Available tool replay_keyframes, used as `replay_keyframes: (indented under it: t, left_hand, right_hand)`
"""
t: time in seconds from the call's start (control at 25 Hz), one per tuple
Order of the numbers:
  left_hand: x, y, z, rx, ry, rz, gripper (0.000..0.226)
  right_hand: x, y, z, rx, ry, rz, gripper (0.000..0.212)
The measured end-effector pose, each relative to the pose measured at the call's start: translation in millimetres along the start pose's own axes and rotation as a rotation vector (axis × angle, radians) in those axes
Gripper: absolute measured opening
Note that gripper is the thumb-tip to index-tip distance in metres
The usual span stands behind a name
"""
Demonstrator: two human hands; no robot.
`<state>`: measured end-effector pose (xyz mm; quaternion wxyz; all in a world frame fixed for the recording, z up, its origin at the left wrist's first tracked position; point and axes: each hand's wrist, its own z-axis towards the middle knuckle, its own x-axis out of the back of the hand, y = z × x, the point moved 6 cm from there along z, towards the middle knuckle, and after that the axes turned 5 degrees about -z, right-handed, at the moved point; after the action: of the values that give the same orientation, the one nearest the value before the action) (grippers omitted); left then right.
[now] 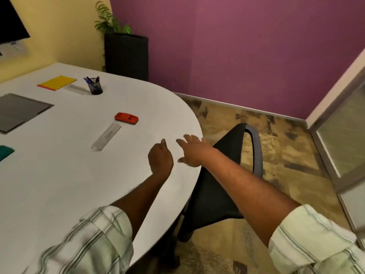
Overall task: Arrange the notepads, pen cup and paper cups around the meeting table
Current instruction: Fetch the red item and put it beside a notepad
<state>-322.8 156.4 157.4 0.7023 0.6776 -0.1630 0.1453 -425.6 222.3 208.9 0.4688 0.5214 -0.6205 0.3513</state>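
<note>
Near the illegibly scrawled name plate (106, 138) you're clenching your left hand (160, 159) empty and spreading your right hand (192, 152); the pen cup (95, 88) beyond is holding pens (89, 80).

one yellow notepad (56, 82), one pen cup (95, 87) with about three pens (88, 80), two clear name tents (106, 139), one red block thingy (126, 118), one teal something (6, 152), one black chair (223, 175)

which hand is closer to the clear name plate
Left. The left hand is just right of the clear name plate; the right hand is farther right, at the table edge.
</note>
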Motion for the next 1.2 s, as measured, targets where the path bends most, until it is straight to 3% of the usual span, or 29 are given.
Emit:
replay_keyframes:
  t: [0.16,0.36,0.56,0.84,1.0,1.2]
  left_hand:
    - [-49.3,27.2,-30.1,0.1,0.073,-0.009,0.056]
    - [-109.1,64.5,-50.3,0.091,-0.024,0.132,0.058]
    - [-135.4,90.4,-13.7,0.114,0.196,0.084,0.061]
    - [-189.2,76.9,58.9,0.161,0.183,0.2,0.057]
    - [-197.9,77.4,93.3,0.117,0.155,0.321,0.048]
    - [-217.3,81.5,120.1,0.043,0.15,0.492,0.038]
  right_hand:
    - [16.3,68.5,-13.3,0.096,0.059,-0.015,0.075]
    - [35.0,140.4,-11.7,0.162,0.128,0.08,0.073]
    - [35.5,185.8,28.9,0.249,0.154,0.086,0.071]
    - [23.4,224.8,126.5,0.336,0.062,0.011,0.072]
    - [34.0,229.3,183.6,0.389,0.008,0.114,0.074]
    - [27.8,235.4,242.4,0.455,-0.03,0.03,0.075]
